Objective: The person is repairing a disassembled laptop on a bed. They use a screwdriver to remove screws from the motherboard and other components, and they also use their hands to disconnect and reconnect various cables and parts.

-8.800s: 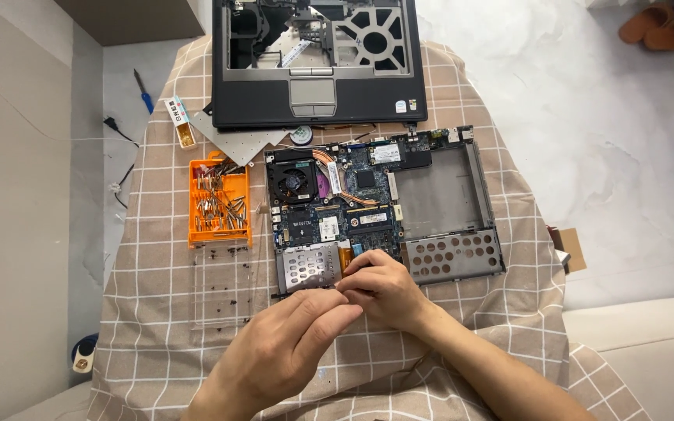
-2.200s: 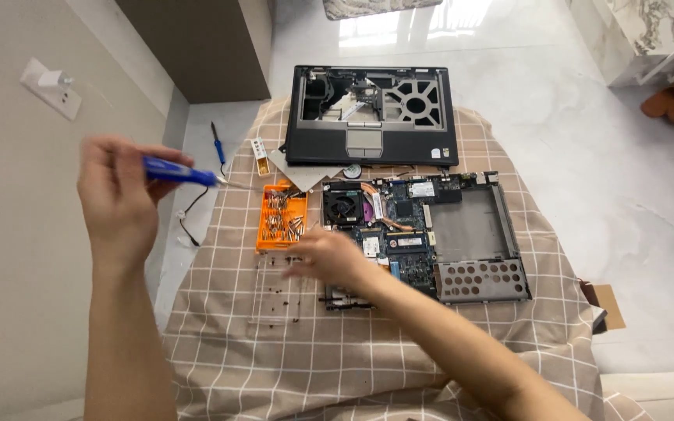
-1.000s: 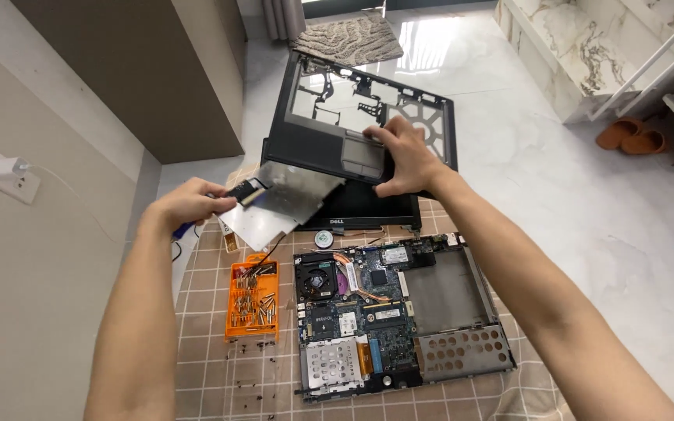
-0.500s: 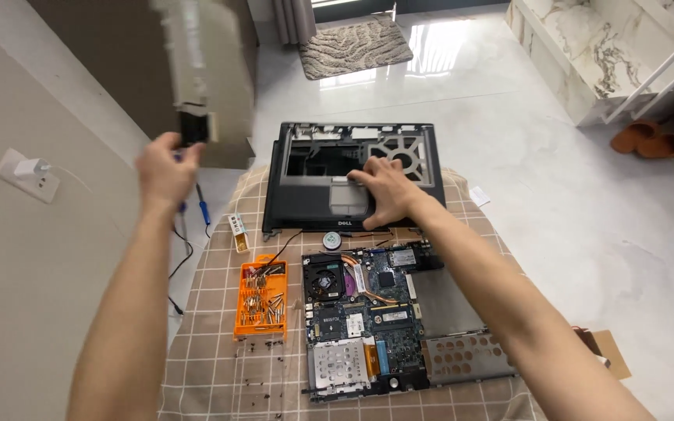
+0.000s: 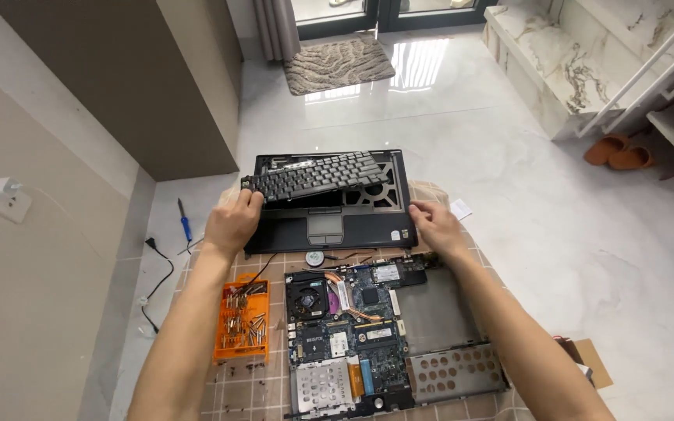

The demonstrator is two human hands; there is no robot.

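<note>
Black plastic laptop keyboard (image 5: 317,176) lies tilted on the black plastic palm-rest frame with a grey touchpad (image 5: 329,226), its left edge lifted a little. The left hand (image 5: 232,224) grasps this left edge of the keyboard with the fingers closed around it. The right hand (image 5: 436,226) lies flat with loose fingers on the right corner of the frame and holds nothing. Both rest on a beige checked cloth (image 5: 235,398) over the table. Just below the frame lies the open laptop base with a green circuit board and a small black fan (image 5: 352,335). At its left stands an orange plastic tray of small screws (image 5: 241,320). A blue-handled screwdriver (image 5: 184,223) lies on the pale floor, near the left hand.
</note>
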